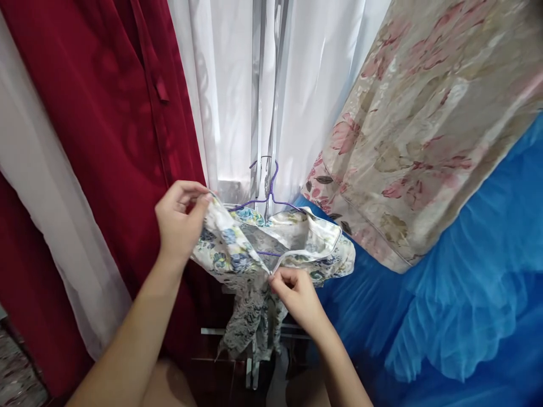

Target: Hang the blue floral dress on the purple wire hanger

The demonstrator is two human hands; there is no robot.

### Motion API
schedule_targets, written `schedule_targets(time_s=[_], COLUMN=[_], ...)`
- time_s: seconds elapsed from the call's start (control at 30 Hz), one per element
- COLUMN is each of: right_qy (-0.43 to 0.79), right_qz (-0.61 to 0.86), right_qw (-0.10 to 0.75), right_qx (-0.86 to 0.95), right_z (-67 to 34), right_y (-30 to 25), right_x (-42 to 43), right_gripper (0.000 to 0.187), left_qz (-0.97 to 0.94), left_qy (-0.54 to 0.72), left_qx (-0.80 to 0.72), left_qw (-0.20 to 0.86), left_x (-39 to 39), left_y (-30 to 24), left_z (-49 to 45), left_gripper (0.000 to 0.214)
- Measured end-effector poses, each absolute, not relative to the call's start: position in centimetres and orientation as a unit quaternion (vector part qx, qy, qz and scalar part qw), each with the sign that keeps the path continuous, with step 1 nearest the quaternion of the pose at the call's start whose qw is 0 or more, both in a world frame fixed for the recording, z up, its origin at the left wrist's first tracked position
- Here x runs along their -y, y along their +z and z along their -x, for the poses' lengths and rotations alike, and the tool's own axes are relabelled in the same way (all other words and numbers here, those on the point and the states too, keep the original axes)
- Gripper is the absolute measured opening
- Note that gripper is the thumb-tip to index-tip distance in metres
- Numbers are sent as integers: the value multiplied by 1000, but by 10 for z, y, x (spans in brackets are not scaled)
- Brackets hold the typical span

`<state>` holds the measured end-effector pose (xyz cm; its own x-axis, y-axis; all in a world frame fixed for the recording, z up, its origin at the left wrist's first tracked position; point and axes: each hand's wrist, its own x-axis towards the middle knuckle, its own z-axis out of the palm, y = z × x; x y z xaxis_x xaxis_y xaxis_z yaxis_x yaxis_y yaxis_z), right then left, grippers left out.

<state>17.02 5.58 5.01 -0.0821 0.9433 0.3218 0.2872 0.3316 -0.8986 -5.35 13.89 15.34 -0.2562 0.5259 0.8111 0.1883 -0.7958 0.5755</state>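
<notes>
A white garment with blue and green flowers (237, 254) hangs on a purple wire hanger (271, 192) in the middle of the head view. Its neckline is pulled wide, showing the grey inside. My left hand (182, 217) is closed, pinching the collar edge at the left shoulder and drawing it up. Lower down, my right hand (297, 294) pinches the front of the neckline where its edges meet in a point. Grey lacy fabric (246, 316) dangles beneath the garment.
Behind the hanger stand white curtains (229, 96) and a thin metal pole (275, 85). Dark red cloth (106, 113) hangs on the left. A beige floral garment (407, 147) and blue tulle (458, 294) hang on the right. Metal stand bars (212, 332) lie low over the dark floor.
</notes>
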Motion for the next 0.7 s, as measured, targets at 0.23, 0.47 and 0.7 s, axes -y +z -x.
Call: schedule_targets(time_s=[0.23, 0.47, 0.7], right_qy=[412, 488, 474], right_qz=[440, 444, 459], right_qw=[468, 491, 674], right_qx=[647, 569, 332], right_z=[-162, -166, -217], right_y=[45, 4, -85], right_x=[-30, -27, 4], right_gripper=[33, 32, 47], left_qz=[-369, -231, -268], left_qy=[788, 747, 681], left_qx=[-349, -399, -374], left_qw=[347, 479, 570], left_x=[-201, -193, -113], left_y=[76, -13, -44], left_z=[117, 101, 57], left_gripper=[31, 25, 45])
